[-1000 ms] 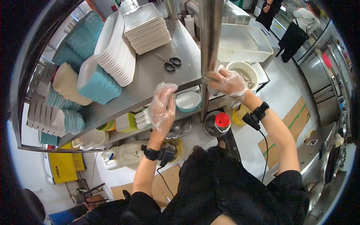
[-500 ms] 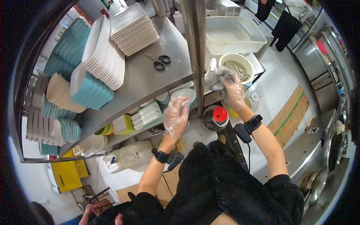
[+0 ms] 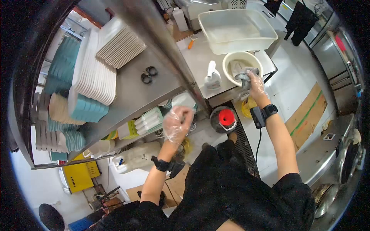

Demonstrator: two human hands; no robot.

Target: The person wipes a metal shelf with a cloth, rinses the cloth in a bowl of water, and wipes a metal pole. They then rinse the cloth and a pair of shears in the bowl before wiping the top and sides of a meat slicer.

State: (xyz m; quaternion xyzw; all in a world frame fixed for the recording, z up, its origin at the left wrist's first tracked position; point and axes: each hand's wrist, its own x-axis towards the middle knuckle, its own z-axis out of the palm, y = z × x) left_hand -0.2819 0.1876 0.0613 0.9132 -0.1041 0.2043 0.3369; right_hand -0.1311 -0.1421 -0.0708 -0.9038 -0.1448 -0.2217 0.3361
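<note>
You are in a busy kitchen with shiny steel all around, looking down at a steel counter (image 3: pixel 194 57) and a steel shelf (image 3: pixel 154 92).

Your right hand (image 3: pixel 255 85) wears a thin see-through glove. Its fingers are pressed together around a grey cloth (image 3: pixel 243 76). The cloth sticks out past your fingertips, bunched up. It hangs over the near rim of a round cream bowl (image 3: pixel 232 61) and dips inside it. The bowl sits on the counter, just past your grip. A white spray bottle (image 3: pixel 212 77) stands upright to the left of your grip, just beside the bowl. A big see-through tub (image 3: pixel 237 29) sits farther out, beyond the bowl. Below your grip, down by the floor, is a round container with a red lid (image 3: pixel 226 117).

Your left hand (image 3: pixel 176 124) has a glove on too. It is up in the air just under the front edge of the shelf, well apart from the cloth. Its fingers are curled in loosely, and the view does not show if they hold something.

On the shelf, up and to the left of that hand, lie black scissors (image 3: pixel 148 74). Past them are stacked white plates (image 3: pixel 119 44), with teal dishes (image 3: pixel 86 107) more to the left. A big plastic jug (image 3: pixel 137 156) stands on the floor below your left hand.
</note>
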